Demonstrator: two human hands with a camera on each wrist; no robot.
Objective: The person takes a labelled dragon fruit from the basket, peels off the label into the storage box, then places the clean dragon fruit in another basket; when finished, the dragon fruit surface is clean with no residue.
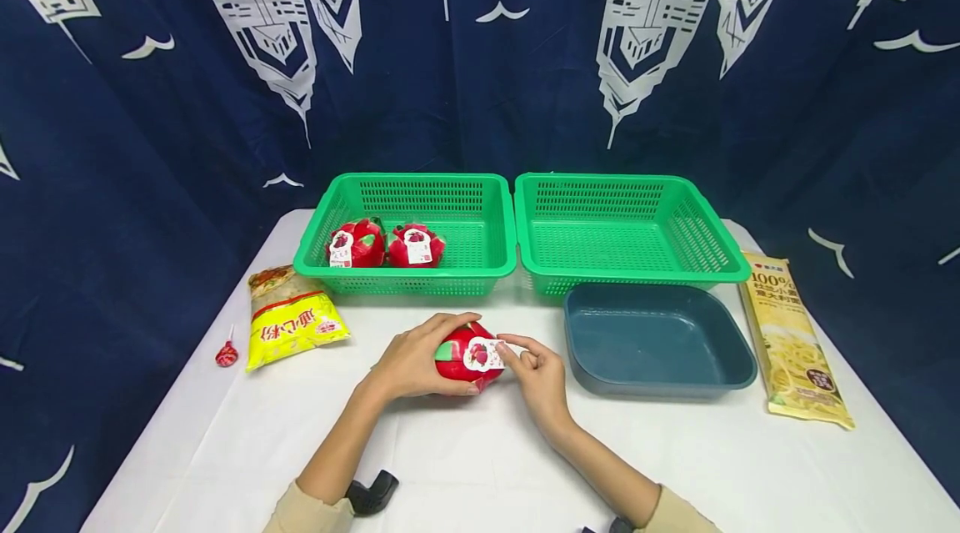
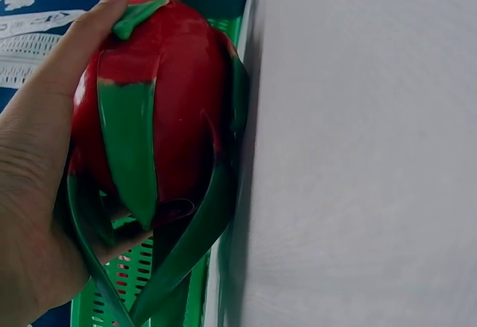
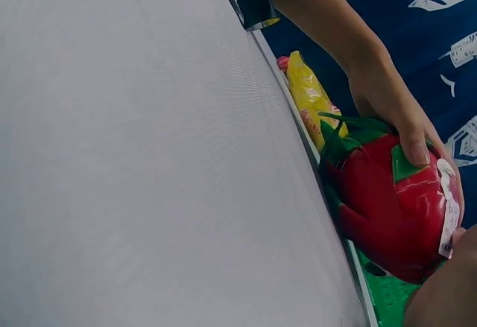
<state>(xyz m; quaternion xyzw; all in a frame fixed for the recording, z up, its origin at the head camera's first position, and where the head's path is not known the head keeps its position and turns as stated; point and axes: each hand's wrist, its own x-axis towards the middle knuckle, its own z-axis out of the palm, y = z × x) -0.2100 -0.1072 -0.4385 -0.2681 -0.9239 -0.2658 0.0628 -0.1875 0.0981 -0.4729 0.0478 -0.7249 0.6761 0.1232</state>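
I had the left hand [image 1: 411, 359] wrapped round a red fruit [image 1: 453, 368], fingers over its top and thumb along its near side, with the green leaves towards the palm. The fruit sat between the two hands, low over the white table [image 1: 465, 462]; I couldn't tell whether its underside touched the cloth. At its right end, my right hand [image 1: 542, 383] pinched the edge of the white label [image 1: 480, 355] between thumb and forefinger, the other fingers curled in. Just right of that hand stood a blue tray [image 1: 660, 349], and past it, well to the right of the grip, a noodle pack [image 1: 798, 341] lay at a slant. Beyond the grip I saw two green baskets side by side: the left basket [image 1: 420, 273] held two more fruits [image 1: 367, 245], both labelled, in its left half, and the right basket [image 1: 637, 276] stood off to the right. Left of the grip, by the left basket's near corner, lay a yellow bag [image 1: 296, 324], and farther left a red lollipop [image 1: 227, 354]. Behind everything hung a navy curtain [image 1: 480, 91] printed with white buildings.
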